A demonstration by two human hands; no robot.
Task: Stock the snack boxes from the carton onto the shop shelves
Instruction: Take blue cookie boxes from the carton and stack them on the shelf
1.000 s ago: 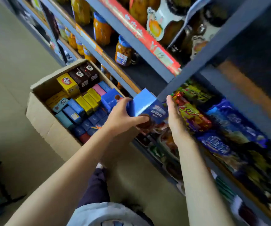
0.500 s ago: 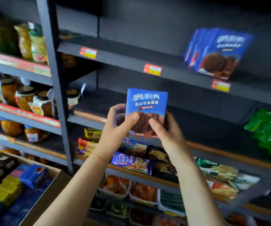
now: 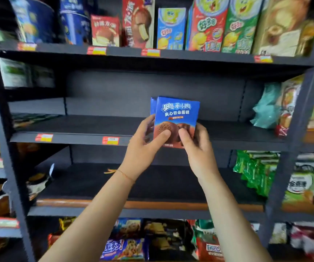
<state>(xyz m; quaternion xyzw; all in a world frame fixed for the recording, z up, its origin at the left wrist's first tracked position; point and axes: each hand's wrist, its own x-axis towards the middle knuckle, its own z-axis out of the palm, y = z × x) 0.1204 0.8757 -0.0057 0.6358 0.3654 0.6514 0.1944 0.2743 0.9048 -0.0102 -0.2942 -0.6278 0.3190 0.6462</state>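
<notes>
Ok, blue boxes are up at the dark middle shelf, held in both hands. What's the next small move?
Probably push them forward and set them down upright on the shelf. Left hand and right hand hold the blue boxes just in front of its edge, with bare board behind.

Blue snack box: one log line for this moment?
blue snack box | left hand + right hand | upright, before dark shelf

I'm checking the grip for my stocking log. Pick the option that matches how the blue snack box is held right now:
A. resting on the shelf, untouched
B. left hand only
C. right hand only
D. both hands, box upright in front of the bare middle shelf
D: the left hand and right hand both grip the lower part of the upright blue snack box, held in front of the middle shelf.
</notes>
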